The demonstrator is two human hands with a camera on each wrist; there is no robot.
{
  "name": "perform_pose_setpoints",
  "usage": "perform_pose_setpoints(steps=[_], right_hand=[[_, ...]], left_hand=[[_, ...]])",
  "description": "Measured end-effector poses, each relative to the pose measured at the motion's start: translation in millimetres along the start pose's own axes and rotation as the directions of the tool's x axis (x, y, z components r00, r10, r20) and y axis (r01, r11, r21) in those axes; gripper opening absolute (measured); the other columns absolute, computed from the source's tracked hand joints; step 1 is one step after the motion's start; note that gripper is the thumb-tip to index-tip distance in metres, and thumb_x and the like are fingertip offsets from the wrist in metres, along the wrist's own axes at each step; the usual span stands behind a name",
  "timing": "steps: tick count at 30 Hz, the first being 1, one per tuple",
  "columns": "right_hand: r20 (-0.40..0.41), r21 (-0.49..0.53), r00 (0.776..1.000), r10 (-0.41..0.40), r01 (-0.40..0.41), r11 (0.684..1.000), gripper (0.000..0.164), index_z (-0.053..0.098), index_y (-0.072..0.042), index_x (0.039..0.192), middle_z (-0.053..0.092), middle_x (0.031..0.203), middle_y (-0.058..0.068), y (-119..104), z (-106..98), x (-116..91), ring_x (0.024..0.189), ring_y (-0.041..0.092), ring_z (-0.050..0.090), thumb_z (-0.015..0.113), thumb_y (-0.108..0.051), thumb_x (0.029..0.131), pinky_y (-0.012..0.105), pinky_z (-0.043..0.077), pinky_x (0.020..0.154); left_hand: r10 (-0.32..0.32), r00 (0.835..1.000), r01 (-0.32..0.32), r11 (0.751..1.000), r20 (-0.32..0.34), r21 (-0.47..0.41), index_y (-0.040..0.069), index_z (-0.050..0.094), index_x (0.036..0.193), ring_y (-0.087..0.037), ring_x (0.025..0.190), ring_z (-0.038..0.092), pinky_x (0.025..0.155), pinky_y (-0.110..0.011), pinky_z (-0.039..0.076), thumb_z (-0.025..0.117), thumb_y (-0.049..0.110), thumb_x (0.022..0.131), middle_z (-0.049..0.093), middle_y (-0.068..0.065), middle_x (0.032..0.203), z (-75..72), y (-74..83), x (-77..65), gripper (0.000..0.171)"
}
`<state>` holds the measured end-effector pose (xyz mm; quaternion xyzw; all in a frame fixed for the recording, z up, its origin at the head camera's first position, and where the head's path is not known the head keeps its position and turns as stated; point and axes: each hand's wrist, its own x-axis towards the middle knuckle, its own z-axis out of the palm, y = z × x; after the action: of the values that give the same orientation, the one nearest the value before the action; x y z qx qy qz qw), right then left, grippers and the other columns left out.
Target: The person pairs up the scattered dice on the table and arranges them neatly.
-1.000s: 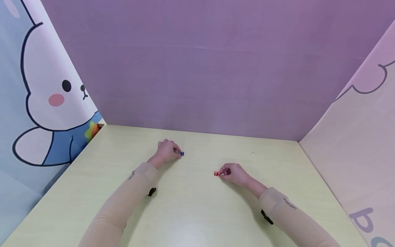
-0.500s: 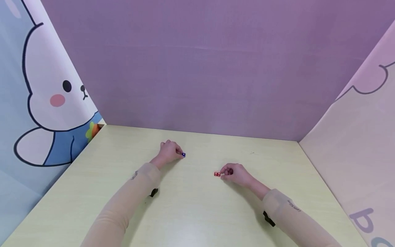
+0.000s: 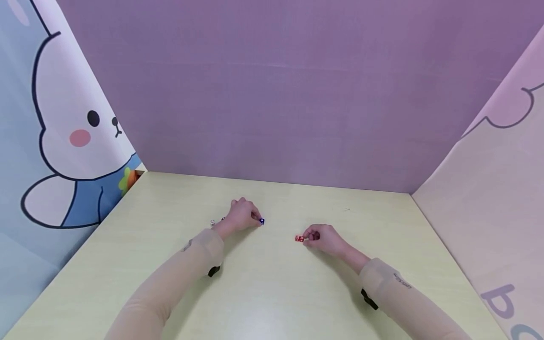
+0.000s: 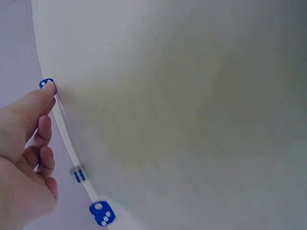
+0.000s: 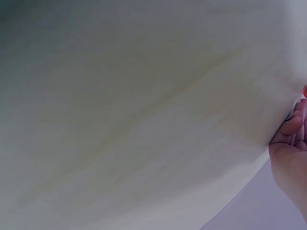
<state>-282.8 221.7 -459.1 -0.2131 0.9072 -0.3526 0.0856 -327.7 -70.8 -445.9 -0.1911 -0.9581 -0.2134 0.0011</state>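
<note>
My left hand (image 3: pixel 242 216) pinches a blue die (image 3: pixel 261 221) with white pips between thumb and fingertip, low over the table. That blue die (image 4: pixel 47 85) shows at the fingertips in the left wrist view, mostly covered by the thumb. My right hand (image 3: pixel 325 239) holds red dice (image 3: pixel 299 238) at its fingertips; they look like two in a row, on the table. Only a sliver of red die (image 5: pixel 305 91) appears beyond the right hand (image 5: pixel 292 129) in the right wrist view.
Left of my left wrist lie a white die (image 3: pixel 213 222) with dark pips and another blue die (image 3: pixel 223 219), partly hidden by the wrist. A purple wall (image 3: pixel 272 94) closes the back of the pale table (image 3: pixel 263 293); printed panels stand at both sides.
My left hand has moved right and slightly nearer with its blue die, uncovering the white die and the second blue die behind the wrist. My right hand and the red dice stay almost still.
</note>
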Motion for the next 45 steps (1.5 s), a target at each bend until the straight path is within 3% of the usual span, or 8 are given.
perform_pose_setpoints(steps=[13, 21, 33, 45], right_hand=[[0.026, -0.028, 1.000, 0.007, -0.006, 1.000, 0.009, 0.067, -0.012, 0.088, 0.056, 0.073, -0.003, 11.3, -14.5, 17.4, 0.067, 0.011, 0.047, 0.072, -0.010, 0.081, 0.019, 0.039, 0.058], [0.009, -0.043, 1.000, -0.003, 0.004, 0.999, 0.008, 0.068, -0.011, 0.087, 0.056, 0.072, -0.003, 12.6, -16.3, 18.0, 0.066, 0.010, 0.047, 0.073, -0.010, 0.081, 0.019, 0.039, 0.058], [0.000, -0.025, 1.000, -0.020, 0.020, 0.999, 0.012, 0.068, -0.006, 0.091, 0.059, 0.073, -0.002, 8.9, -19.9, 3.7, 0.067, 0.009, 0.050, 0.073, -0.008, 0.080, 0.018, 0.042, 0.059], [0.060, 0.025, 0.998, -0.037, 0.035, 0.999, 0.014, 0.067, -0.007, 0.094, 0.060, 0.077, -0.003, 3.7, -19.5, -14.6, 0.069, 0.008, 0.053, 0.072, -0.009, 0.080, 0.019, 0.046, 0.061]], left_hand=[[0.025, 1.000, -0.025, 0.997, -0.007, -0.069, 0.023, 0.074, 0.074, -0.014, 0.085, 0.048, 0.088, -0.047, 0.028, 0.083, 0.026, 0.069, 0.065, 0.013, 0.073, 15.8, 34.8, -5.9, 0.012], [0.026, 1.000, -0.026, 0.995, -0.001, -0.094, 0.023, 0.073, 0.072, -0.014, 0.084, 0.051, 0.082, -0.043, 0.028, 0.084, 0.027, 0.068, 0.067, 0.013, 0.073, 24.1, 55.1, -12.1, 0.012], [0.037, 0.999, -0.036, 0.994, 0.013, -0.106, 0.024, 0.073, 0.071, -0.013, 0.084, 0.051, 0.082, -0.040, 0.029, 0.085, 0.027, 0.067, 0.065, 0.016, 0.069, 37.9, 84.1, -17.8, 0.012], [-0.004, 0.999, 0.011, 0.982, 0.036, -0.186, 0.022, 0.073, 0.073, -0.007, 0.073, 0.051, 0.083, -0.039, 0.033, 0.084, 0.028, 0.068, 0.063, 0.016, 0.065, 42.9, 108.0, -16.9, 0.013]])
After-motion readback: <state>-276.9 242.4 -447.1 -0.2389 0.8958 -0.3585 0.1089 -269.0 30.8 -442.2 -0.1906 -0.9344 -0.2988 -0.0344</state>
